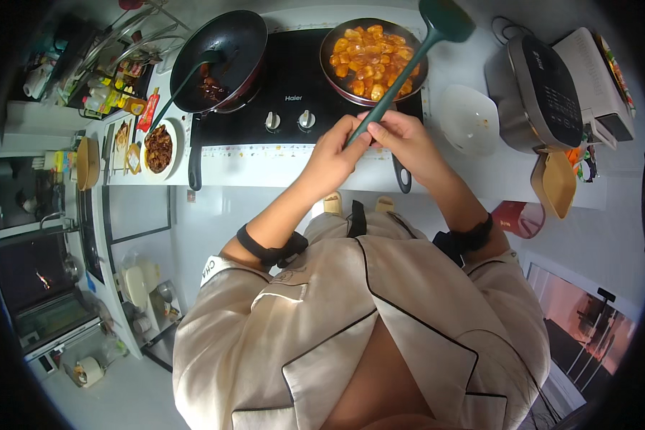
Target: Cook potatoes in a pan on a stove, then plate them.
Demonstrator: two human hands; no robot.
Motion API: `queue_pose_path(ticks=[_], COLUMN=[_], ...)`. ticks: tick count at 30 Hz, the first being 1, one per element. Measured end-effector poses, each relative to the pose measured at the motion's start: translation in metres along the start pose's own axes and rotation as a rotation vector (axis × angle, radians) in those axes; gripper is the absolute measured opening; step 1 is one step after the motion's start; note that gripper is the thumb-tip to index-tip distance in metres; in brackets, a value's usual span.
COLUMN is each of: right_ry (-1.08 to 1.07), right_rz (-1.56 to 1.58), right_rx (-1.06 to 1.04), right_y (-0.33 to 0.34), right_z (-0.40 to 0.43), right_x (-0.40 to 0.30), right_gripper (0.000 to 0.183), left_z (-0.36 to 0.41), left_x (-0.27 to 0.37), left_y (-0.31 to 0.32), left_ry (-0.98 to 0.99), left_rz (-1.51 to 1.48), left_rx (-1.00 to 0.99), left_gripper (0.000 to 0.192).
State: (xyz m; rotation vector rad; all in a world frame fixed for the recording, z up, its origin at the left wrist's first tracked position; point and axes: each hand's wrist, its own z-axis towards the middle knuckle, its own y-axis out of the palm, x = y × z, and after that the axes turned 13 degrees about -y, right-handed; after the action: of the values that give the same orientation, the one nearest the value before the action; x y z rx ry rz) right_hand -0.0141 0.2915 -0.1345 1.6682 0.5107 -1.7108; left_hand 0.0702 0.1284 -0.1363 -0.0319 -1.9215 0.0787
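Both hands meet on the handle of a dark green spatula (408,67), which slants up to the right with its blade raised beyond the pan. My left hand (339,149) wraps the handle's lower end. Just above it, my right hand (403,141) grips the same handle with thumb and fingers. Beneath the spatula, a frying pan (349,97) on the right burner holds sauce-coated yellow-orange chunks of food (373,58). Its black handle (402,174) points towards me. To the right of the pan lies a white bowl (465,121) with a few sauce specks inside.
A dark wok (231,32) with sauce residue and a green ladle-like utensil (185,83) tilts on the left burner of the black Haier hob (295,59). Left of it stand a plate of dark cooked food (158,149) and seasoning bottles (102,97). A rice cooker (537,91) stands right.
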Motion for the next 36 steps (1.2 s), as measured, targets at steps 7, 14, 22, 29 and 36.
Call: queue_pose_path(ticks=[7,14,22,29,36], right_ry=[0.067,-0.149,0.514,0.492,0.434], right_rz=[-0.084,-0.57,0.518,0.57,0.51], right_rx=[-0.123,0.276,0.354,0.316,0.267], right_y=[-0.012,-0.059,-0.034,-0.046,-0.037], right_z=[0.014,-0.029,-0.033,-0.049,-0.101], right_x=[0.008,0.056,0.071,0.044,-0.002], right_gripper=[0.038,0.046,0.045,0.017,0.018], left_z=[0.005,0.012,0.003,-0.007,-0.021], left_x=[0.013,-0.021,-0.001,0.017,0.04], left_y=[-0.002,-0.086,-0.091,-0.09,-0.089], left_ry=[-0.142,0.087,0.186,0.431,0.514], left_rz=[-0.259,0.255,0.605,0.746,0.618], left_rx=[-0.211,0.498,0.696,0.731,0.762], left_gripper=[0.029,0.03,0.023,0.03,0.028])
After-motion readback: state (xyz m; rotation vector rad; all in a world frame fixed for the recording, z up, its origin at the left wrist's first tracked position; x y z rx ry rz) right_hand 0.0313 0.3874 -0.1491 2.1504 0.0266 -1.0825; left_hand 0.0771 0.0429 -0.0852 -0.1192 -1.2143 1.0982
